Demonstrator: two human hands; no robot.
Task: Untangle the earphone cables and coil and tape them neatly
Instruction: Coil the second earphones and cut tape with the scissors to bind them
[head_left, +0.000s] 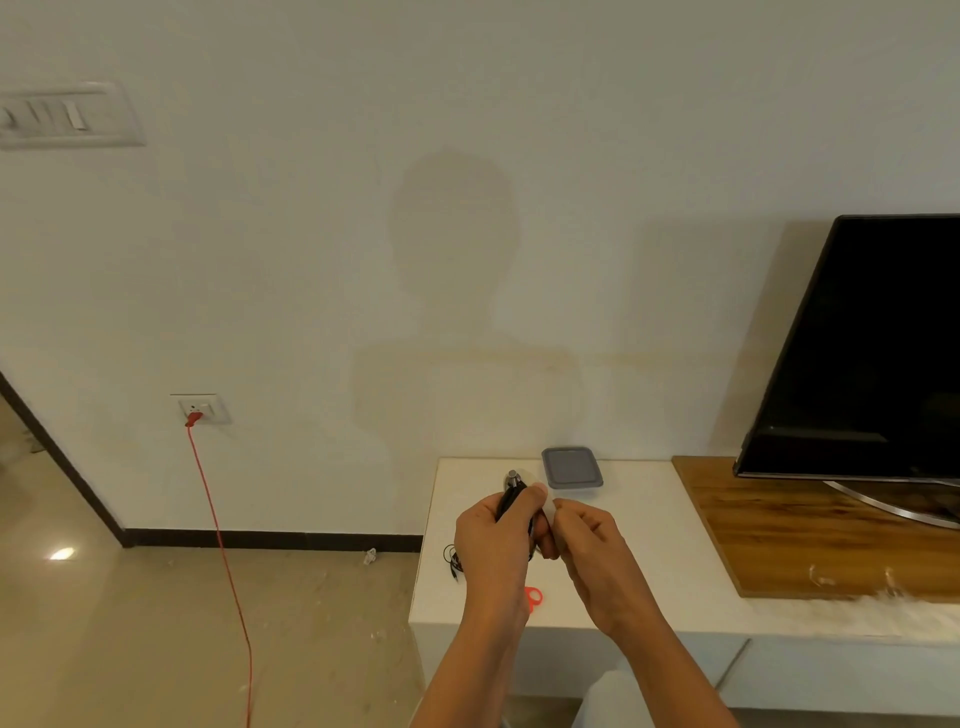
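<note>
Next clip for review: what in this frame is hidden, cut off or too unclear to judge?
Head view only:
Earphone coil: mostly inside the left hand's grip; neatness unreadable.
White piece pinched by the right hand: too small and blurred to confirm as tape.
Red scissors: only a handle loop shows beside the left forearm.
Loose black cable: partly behind the left hand.
Television: cut by the right edge.

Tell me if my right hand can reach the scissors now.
Probably not freely: the right hand is pinching white tape at the coil, and the scissors lie partly hidden under the left wrist.
</note>
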